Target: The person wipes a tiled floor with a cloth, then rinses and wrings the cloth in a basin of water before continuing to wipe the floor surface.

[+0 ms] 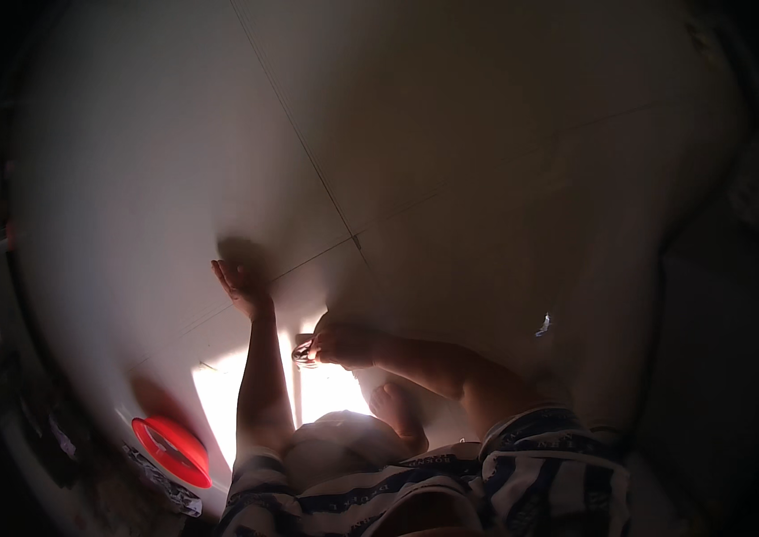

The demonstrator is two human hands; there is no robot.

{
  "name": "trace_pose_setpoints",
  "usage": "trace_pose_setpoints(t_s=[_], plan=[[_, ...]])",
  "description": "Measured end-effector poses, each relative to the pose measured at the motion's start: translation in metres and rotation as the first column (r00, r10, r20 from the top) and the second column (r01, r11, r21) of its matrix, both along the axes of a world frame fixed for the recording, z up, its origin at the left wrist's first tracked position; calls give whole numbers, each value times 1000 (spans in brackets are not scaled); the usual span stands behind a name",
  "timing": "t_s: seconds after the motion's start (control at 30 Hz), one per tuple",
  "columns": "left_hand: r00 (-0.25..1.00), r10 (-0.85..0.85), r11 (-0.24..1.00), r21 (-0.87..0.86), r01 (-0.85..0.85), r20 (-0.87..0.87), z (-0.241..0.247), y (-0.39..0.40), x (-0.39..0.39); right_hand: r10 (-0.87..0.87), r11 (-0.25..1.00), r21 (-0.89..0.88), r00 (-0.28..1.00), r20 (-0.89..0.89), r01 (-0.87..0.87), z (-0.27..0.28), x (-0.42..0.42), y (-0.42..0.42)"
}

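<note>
Near the sunlit patch of the pale tiled floor (325,393), my right hand (346,346) is closed on a small dark, shiny object (304,352); glare and shadow hide what it is. My left hand (237,282) is stretched forward on the left, above a dark shadow on the floor, palm partly turned up, with nothing seen in it. A bare foot (389,403) shows below my right hand, close to my knee.
A red plastic bowl or basin (171,451) stands at the lower left beside a crumpled, shiny wrapper (163,482). A small shiny scrap (543,325) lies on the floor to the right. Dim, unclear items line the far left edge.
</note>
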State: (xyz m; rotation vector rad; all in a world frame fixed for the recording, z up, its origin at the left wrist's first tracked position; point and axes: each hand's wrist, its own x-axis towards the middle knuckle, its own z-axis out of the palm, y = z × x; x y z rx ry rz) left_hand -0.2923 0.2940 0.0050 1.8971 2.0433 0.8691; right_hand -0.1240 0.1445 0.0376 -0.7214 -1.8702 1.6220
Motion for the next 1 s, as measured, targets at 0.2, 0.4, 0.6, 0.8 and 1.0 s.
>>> trace_pose_setpoints(t_s=[0.2,0.4,0.6,0.8,1.0], plan=[[951,-57,993,-112,24,-304,-10,-5,11,-780,405,-271,485,396,873,14,168,-12],[936,-79,990,-136,33,-343,9,-2,16,-847,-205,340,-340,408,918,0,348,104],[910,-126,987,-143,75,-394,10,-5,16,-945,266,627,68,321,733,-20,253,239],[919,-102,987,-157,45,-381,1,-6,10,-612,768,327,782,121,550,16,99,160],[979,-43,993,-120,19,-199,-12,-5,-1,-364,927,-69,928,73,369,26,45,-36]])
